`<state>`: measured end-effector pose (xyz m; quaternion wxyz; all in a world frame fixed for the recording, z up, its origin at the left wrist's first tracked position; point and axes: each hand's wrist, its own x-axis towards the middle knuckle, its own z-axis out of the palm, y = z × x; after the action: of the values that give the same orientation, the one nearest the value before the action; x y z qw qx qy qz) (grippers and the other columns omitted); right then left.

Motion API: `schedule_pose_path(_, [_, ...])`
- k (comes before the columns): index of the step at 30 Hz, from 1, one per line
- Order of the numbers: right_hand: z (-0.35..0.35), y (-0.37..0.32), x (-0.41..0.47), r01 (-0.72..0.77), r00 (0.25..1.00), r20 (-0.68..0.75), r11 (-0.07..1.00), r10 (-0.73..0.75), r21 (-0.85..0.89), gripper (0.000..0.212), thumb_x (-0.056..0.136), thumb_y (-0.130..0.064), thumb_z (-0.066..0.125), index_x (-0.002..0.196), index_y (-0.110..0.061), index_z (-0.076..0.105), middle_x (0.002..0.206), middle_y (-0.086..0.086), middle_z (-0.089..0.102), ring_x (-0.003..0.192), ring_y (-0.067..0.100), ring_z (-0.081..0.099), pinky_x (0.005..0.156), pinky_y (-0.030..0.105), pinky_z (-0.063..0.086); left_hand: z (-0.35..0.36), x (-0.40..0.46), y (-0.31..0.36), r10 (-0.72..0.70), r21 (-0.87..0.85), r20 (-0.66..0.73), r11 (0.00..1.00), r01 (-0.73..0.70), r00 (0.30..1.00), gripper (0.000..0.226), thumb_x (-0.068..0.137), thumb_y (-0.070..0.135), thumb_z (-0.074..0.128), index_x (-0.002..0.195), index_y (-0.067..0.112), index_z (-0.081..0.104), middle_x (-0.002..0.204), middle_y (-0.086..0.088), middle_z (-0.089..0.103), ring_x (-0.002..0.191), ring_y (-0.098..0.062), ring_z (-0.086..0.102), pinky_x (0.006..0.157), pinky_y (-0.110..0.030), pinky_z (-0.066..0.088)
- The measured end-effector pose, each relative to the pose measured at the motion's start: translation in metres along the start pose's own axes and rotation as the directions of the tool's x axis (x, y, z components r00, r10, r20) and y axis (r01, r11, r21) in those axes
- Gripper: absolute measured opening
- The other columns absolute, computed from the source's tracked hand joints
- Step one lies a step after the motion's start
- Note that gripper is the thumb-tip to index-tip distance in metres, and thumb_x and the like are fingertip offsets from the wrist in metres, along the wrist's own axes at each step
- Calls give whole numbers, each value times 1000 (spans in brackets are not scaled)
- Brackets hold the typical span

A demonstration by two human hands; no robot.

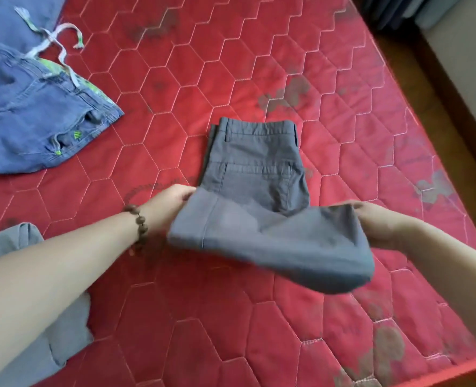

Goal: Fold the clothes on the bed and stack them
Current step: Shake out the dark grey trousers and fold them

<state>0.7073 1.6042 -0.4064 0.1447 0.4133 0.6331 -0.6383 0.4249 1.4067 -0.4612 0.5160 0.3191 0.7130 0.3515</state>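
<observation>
Soft daylight is lighting the bed (259, 79) evenly; motion is blurring the trousers (273, 241), and edges are bending.

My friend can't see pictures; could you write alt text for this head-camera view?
Two bare hands, left hand and right hand, lift the leg end of grey trousers to fold it over on a red quilted mattress. Blue drawstring trousers lie at far left.

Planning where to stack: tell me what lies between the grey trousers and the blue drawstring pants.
In the head view, only bare red quilted mattress lies between the grey trousers and the blue drawstring pants; no other garment sits there.
</observation>
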Motion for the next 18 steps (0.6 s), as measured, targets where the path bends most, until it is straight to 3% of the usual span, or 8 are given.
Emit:
schedule_pose_path(1, [-7,-3,13,-66,996,-55,989,74,132,34,93,11,40,75,-6,65,63,4,69,52,5,64,51,16,49,-3,14,2,-78,-73,-74,995,73,994,27,90,5,51,68,10,66,57,11,60,45,4,52,48,-8,40])
schedule_pose_path(3, [-6,0,42,-157,977,-87,929,196,336,9,83,-10,63,87,-4,69,92,19,72,72,16,70,70,27,54,-2,34,-1,-238,-224,-140,953,203,961,30,95,3,47,72,13,64,57,-1,58,41,-4,49,40,-15,38])
schedule_pose_path(5, [-4,18,65,-219,941,-142,873,307,435,48,73,-38,74,108,-7,67,110,13,71,94,22,69,85,36,52,3,44,-3,-341,-354,-109,891,284,934,25,99,26,46,93,12,66,83,-16,61,65,-19,62,58,-27,49])
schedule_pose_path(7, [-3,30,76,-185,920,-214,845,329,502,50,80,-52,67,110,-12,68,105,6,73,97,21,69,85,34,52,7,51,-3,-388,-439,-63,838,324,920,40,98,44,43,106,11,65,100,-16,67,85,-27,66,70,-35,54])
schedule_pose_path(12, [-8,31,87,28,913,-367,873,176,487,33,91,-34,61,108,-6,67,93,9,74,88,24,69,82,36,52,4,70,7,-315,-524,-86,821,226,945,60,73,59,71,107,10,69,108,-5,72,109,-23,63,100,-47,44])
schedule_pose_path(14, [-9,20,94,96,917,-383,867,115,490,29,90,-28,64,113,-9,65,98,9,74,91,24,70,80,35,52,5,81,10,-302,-503,-118,840,205,946,50,71,44,79,104,8,68,106,-8,72,107,-25,65,100,-50,45])
schedule_pose_path(16, [-9,9,101,109,920,-380,864,100,492,31,87,-25,69,114,-12,63,101,9,73,92,25,70,82,39,55,7,86,19,-292,-495,-153,850,182,944,24,81,17,74,101,5,68,101,-13,73,99,-29,68,94,-52,50])
schedule_pose_path(18, [-11,-2,107,141,910,-410,879,67,455,29,83,-19,72,110,-14,63,101,10,73,91,26,70,85,41,55,4,91,26,-238,-505,-185,855,116,954,18,85,7,68,102,5,68,101,-15,72,96,-29,69,90,-51,52])
